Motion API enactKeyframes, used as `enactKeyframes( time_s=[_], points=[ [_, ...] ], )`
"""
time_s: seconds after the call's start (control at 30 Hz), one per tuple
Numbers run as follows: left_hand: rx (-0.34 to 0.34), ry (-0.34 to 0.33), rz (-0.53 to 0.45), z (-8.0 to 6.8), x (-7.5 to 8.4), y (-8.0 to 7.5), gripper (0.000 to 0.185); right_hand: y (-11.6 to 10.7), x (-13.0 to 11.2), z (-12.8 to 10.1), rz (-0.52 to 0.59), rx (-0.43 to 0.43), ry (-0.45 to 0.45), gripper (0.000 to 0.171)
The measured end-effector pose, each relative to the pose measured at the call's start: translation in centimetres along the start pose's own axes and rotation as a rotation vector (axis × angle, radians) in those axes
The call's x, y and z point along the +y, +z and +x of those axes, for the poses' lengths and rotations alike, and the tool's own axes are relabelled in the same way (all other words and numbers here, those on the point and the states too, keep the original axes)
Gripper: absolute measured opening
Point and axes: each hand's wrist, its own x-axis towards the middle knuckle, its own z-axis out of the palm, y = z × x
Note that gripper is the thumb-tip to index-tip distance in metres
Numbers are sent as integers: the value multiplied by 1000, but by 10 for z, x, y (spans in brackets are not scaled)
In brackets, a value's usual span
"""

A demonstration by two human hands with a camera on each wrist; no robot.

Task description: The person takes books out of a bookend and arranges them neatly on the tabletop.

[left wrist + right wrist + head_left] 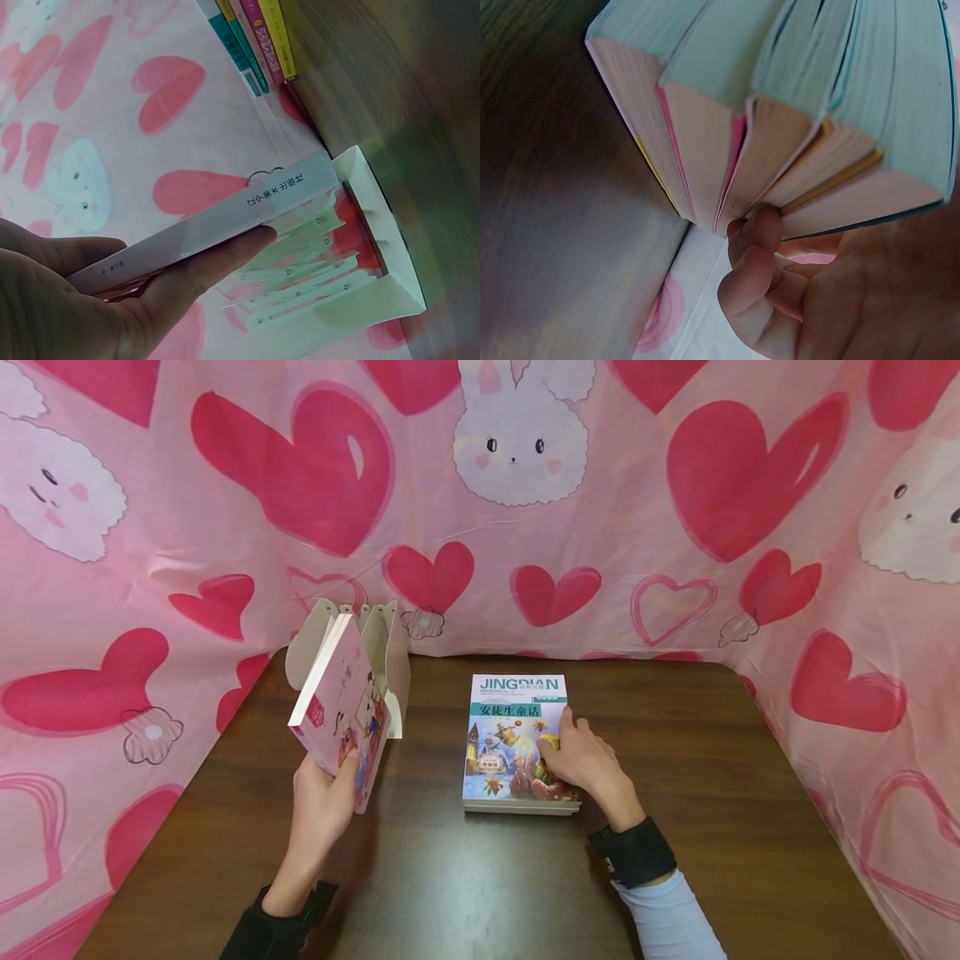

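My left hand [322, 797] grips a pink picture-covered book [348, 702], thumb on the cover and fingers behind. The book stands tilted in front of a cream book rack [397, 672], overlapping it in the head view. Its pale lettered spine [210, 229] shows in the left wrist view, pointing toward the rack's slots. My right hand [588, 760] holds the right side of a stack of books [510, 743], thumb over the top cover. Curled fingers [754, 232] meet the books' edges in the right wrist view. The top book has a colourful illustrated cover and a green title band.
The rack has several upright dividers [330, 270] and stands at the back left of the brown wooden table [420, 877]. A pink cloth [555, 527] with hearts and rabbits hangs behind and along both sides. Several coloured spines [251, 45] of the stack show in the left wrist view.
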Motion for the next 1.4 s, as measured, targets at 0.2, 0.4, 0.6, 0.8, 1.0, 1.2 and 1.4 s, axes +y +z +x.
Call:
enactKeyframes(
  time_s=[0.2,0.4,0.6,0.8,1.0,1.2,1.4],
  points=[
    [-13,-19,6,-6,3,-3,43,0,0,0,4,2,0,90],
    [-22,9,16,-14,7,-4,43,1,1,0,-9,8,-5,89],
    [-38,12,9,-19,11,-5,44,0,1,-1,-17,13,-8,88],
    [-75,1,-1,-23,12,-6,47,1,1,-1,-18,10,-9,88],
    [-95,25,-5,-23,14,-4,46,1,1,-1,-14,9,-7,88],
    [-97,49,2,-25,15,-1,40,1,1,0,-11,7,-5,89],
    [-110,73,-29,-25,14,4,43,1,2,0,-10,16,-9,90]
  ],
)
